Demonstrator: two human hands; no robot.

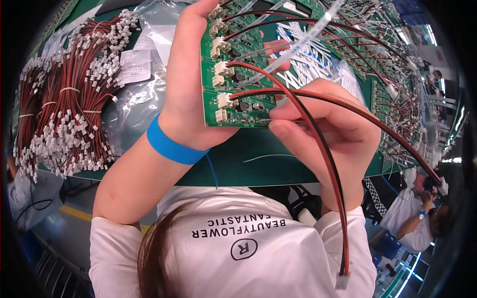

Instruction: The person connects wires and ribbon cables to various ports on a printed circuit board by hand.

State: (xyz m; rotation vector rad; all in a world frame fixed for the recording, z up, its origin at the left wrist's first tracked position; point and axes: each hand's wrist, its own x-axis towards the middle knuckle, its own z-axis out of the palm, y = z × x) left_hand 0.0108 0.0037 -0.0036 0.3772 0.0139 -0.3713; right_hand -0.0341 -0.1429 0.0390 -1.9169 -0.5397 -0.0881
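Note:
My left hand [188, 94] grips a long green circuit board [212, 111] from its left side, raised above the bench; some of its fingertips show past the board's right side. White connectors line the board's left edge, with red-and-black wire leads [318, 134] plugged into several of them. Two leads arc over my right hand [338, 116], and one hangs down to a loose white plug [342, 282]. Thumb and index finger of that hand are pinched at the board's lower right corner. A very thin pale piece shows at their tips, too small to name. Translucent flat cables [298, 44] rise from the board.
Bundles of red-and-black leads [69, 109] with white plugs lie at the left, beside clear plastic bags [134, 107]. White flat cables with blue ends [310, 57] are heaped behind the board. More wired boards [392, 59] fill the right. Other people sit farther off.

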